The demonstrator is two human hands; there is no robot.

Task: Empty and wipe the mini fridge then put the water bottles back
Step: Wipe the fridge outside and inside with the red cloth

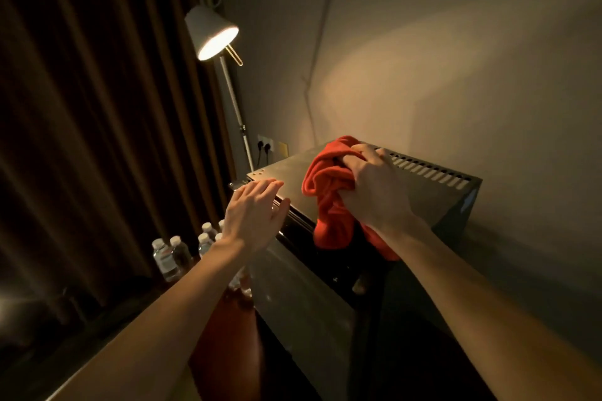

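From my head camera, the mini fridge sits against the wall, its flat metal top lit by the lamp, a row of vent slots along its back edge. My right hand rests on that top with the fingers curled around a bunched red cloth; part of the cloth lies on the top and the rest hangs down over the fridge's front edge. My left hand is at the fridge's front left corner, fingers straight and close together, holding nothing, fingertips touching the top's edge. Below the front edge the fridge looks dark; I cannot tell what is inside. The water bottles stand in a cluster on the floor to the left of the fridge, white caps up, partly hidden behind my left forearm. A floor lamp stands behind the fridge's left side, shade lit and tilted. A dark curtain hangs left of the fridge, beyond the bottles.
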